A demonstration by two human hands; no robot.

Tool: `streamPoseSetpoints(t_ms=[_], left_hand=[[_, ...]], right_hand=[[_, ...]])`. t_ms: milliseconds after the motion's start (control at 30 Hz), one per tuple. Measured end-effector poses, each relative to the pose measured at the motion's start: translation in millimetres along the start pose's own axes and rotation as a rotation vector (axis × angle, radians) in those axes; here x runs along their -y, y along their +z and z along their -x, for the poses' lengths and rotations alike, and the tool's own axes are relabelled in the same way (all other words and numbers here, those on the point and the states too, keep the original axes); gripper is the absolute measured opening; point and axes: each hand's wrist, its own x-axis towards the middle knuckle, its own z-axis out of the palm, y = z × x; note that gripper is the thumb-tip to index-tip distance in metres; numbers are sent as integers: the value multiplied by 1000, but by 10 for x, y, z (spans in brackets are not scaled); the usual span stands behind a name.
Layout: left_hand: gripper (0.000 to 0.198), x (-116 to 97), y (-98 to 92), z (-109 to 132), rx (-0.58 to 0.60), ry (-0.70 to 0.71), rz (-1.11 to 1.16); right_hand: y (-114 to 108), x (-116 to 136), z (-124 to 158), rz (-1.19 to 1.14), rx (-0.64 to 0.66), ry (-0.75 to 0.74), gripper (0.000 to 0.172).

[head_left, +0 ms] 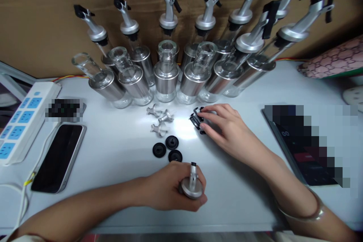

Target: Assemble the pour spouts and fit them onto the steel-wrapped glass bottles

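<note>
My left hand (176, 187) is closed around a silver pourer spout (193, 189) with a small black tip, held upright near the table's front edge. My right hand (227, 124) reaches in from the right, thumb and fingers apart, its fingertips at a small group of black plastic levers (195, 121). Whether it grips one of them is not visible. Left of the levers lie three loose silver spouts (160, 129). Below those sit three round black stoppers (159, 150), one partly behind my left hand.
Several glass-and-steel bottles (166, 83) without spouts stand at the back; behind them are bottles fitted with pourers (210, 11). A power strip (21, 121) and a phone (58, 159) lie left. A dark tablet-like device (297, 143) and a pink patterned object (334, 56) are right.
</note>
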Motion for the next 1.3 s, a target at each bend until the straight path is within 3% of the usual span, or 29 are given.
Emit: streamPoseSetpoints(t_ms=[367, 833, 1300], left_hand=[[12, -33, -4, -11, -5, -9, 3], [13, -34, -5, -2, -1, -31, -2], [13, -33, -6, 0, 12, -53, 7]], right_hand=[[-5, -15, 3, -6, 41, 4, 31], [-63, 64, -22, -31, 123, -132, 30], [-51, 77, -11, -58, 118, -134, 31]])
